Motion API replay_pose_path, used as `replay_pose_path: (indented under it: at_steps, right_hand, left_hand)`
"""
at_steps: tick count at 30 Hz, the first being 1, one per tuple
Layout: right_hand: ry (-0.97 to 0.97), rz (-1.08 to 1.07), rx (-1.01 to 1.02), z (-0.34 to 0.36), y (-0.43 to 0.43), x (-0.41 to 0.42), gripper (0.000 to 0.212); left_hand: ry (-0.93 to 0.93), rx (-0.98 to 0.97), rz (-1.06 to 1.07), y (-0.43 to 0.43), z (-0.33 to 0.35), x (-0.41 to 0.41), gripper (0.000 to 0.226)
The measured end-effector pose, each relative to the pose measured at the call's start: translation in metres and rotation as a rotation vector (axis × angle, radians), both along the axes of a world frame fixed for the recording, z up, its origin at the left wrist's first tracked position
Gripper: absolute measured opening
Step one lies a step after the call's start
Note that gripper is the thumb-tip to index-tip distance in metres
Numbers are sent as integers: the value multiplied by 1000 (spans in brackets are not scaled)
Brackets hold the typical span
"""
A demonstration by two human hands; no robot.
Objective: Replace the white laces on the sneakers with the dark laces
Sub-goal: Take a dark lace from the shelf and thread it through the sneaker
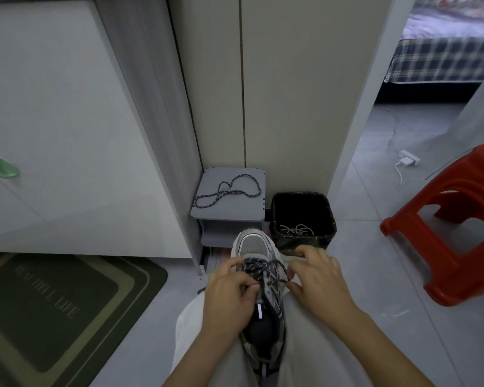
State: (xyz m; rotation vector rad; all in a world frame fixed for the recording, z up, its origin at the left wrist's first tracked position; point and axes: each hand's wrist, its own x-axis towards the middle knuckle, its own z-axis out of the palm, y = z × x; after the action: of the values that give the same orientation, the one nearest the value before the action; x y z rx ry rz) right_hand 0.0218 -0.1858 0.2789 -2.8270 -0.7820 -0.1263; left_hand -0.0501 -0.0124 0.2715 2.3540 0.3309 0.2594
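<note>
Floor (375,275) by cabinet (67,107): L hand (229,297) & R hand (319,280) are pinching dark lace (260,268) on sneaker (253,244), prob mostly threaded; 2nd lace (227,191) lying beyond grip, white laces (296,229) binned.

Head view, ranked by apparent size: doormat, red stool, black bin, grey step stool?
1. doormat, though the frame cuts it off
2. red stool
3. black bin and grey step stool look about alike; not ranked
</note>
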Motion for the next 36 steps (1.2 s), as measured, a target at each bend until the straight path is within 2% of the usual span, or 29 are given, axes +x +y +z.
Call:
replay_pose_path:
  at_steps: [1,3,7,9,11,14,17,18,19,21,22,24,26,28,30,33,36]
  right_hand:
    - [43,3,-19,-2,-1,1,18]
    - [163,9,14,-7,-1,1,21]
    - [300,-65,276,-12,6,-1,26]
    - [472,-140,433,-13,12,0,31]
    - [619,-190,613,-12,18,2,30]
    - [630,-216,756,-15,21,4,19]
    - [622,-208,738,-16,17,4,19]
    - [627,-204,740,-16,15,4,17]
    - [634,-201,752,-15,13,3,15]
    - [671,-196,798,-15,12,1,12]
    - [697,-186,828,-13,12,-1,11]
    - [710,-162,859,-10,16,-4,9]
    - [666,-147,842,-7,19,-6,11]
    - [625,-136,806,-4,21,-8,13]
    - [605,-105,711,-4,22,-12,19]
    - [505,-51,492,-9,21,-15,28]
    - [473,-57,488,-10,20,-13,28]
  left_hand:
    - [-10,-59,37,4,4,-2,17]
    - [-60,-172,101,16,13,-7,27]
    - [-71,-264,239,51,21,-29,26]
    - [-55,-311,320,69,19,-41,26]
    - [-5,-326,384,81,12,-53,20]
    - [170,-360,370,83,-5,-62,12]
    - [281,-298,277,76,-12,-61,10]
    - [289,-208,275,75,-11,-57,7]
    - [278,-95,273,73,-10,-52,18]
    - [94,32,238,63,0,-41,30]
    - [-10,56,178,53,6,-35,28]
    - [-91,127,0,30,18,-22,22]
    - [-57,223,-134,7,18,-11,27]
    - [34,324,-154,-5,13,-2,30]
    - [106,328,-128,-9,12,5,26]
    - [120,180,-91,-8,13,9,16]
    - [90,40,9,1,19,5,15]
